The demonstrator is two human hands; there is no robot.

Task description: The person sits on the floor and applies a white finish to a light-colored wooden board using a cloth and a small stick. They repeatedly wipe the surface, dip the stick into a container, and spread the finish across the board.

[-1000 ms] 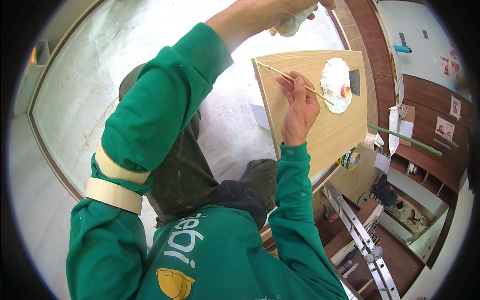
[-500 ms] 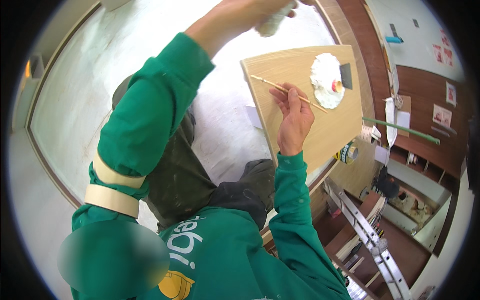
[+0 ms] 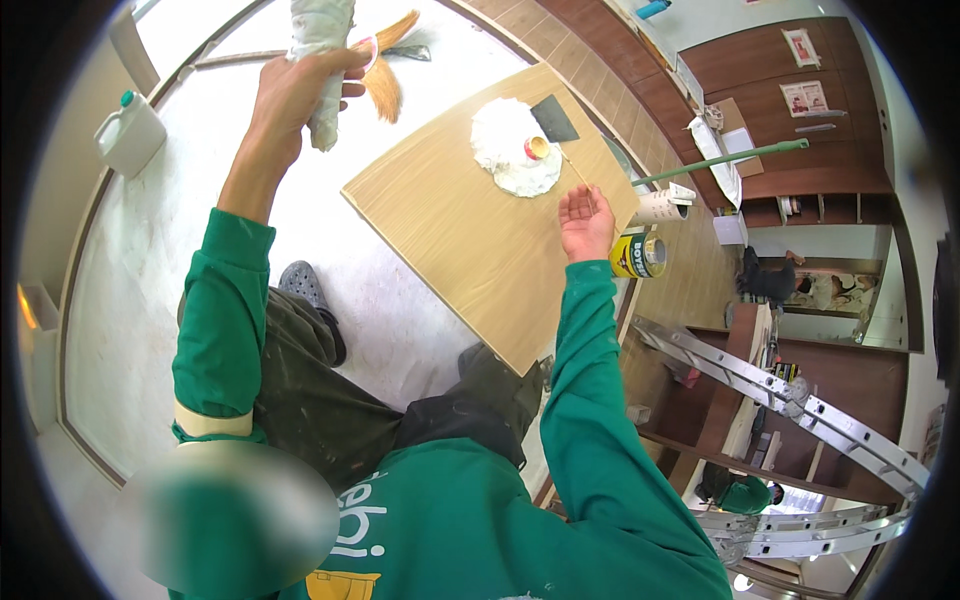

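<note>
My left hand (image 3: 285, 100) is closed around a whitish, smeared, roll-shaped thing (image 3: 325, 60), held upright over the pale floor. A light wood-grain board (image 3: 450, 235) lies to the right of it. At the board's right edge is my right hand (image 3: 587, 225), palm up, with its fingers together. A thin brush (image 3: 574, 168) with a light handle sticks out past those fingertips toward the white paste; its grip is partly hidden. That white paste (image 3: 500, 140) is spread on the board's far part, with a small red-and-yellow cup (image 3: 537, 148) on it.
A dark flat square (image 3: 553, 118) lies beside the paste. Right of the board stand a yellow-and-green can (image 3: 638, 255) and a white cylinder (image 3: 665, 205). A straw broom (image 3: 385, 85) and a white jug (image 3: 130, 135) are farther off. An aluminium ladder (image 3: 790, 400) and another person (image 3: 745, 493) are at right.
The view has swung, and the board appears lower and turned. My left hand has moved left with the roll-shaped thing. My right hand is now at the board's right edge, the brush pointing toward the paste.
</note>
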